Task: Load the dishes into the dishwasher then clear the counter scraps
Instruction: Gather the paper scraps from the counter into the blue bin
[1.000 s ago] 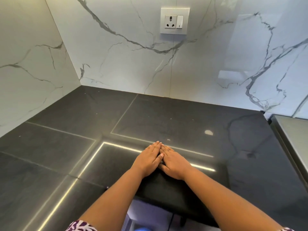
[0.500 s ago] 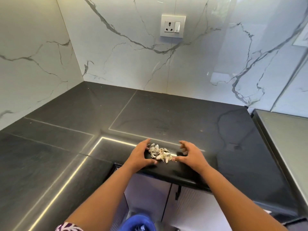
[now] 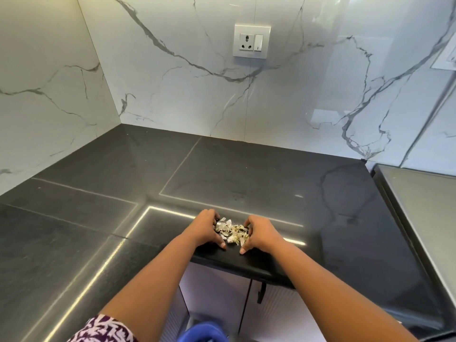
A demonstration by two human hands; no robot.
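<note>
A small heap of pale, papery scraps [image 3: 232, 232] lies on the black counter [image 3: 246, 174] close to its front edge. My left hand [image 3: 206, 228] cups the heap from the left, fingers curved against it and thumb resting on the counter. From the right, my right hand [image 3: 259, 233] cups it the same way. Both hands touch the pile's sides, and the scraps stay on the counter between them. No dishes or dishwasher are in view.
White marble walls meet at the back left corner, with a socket [image 3: 251, 41] on the back wall. A grey steel surface [image 3: 424, 206] adjoins the counter on the right. Below the front edge are cabinet doors [image 3: 222, 297] and a blue object [image 3: 204, 333].
One second ago my hands lay flat together over the spot. They parted to show the scraps, and have since drawn closer around the heap, gathering it tighter near the counter edge.
</note>
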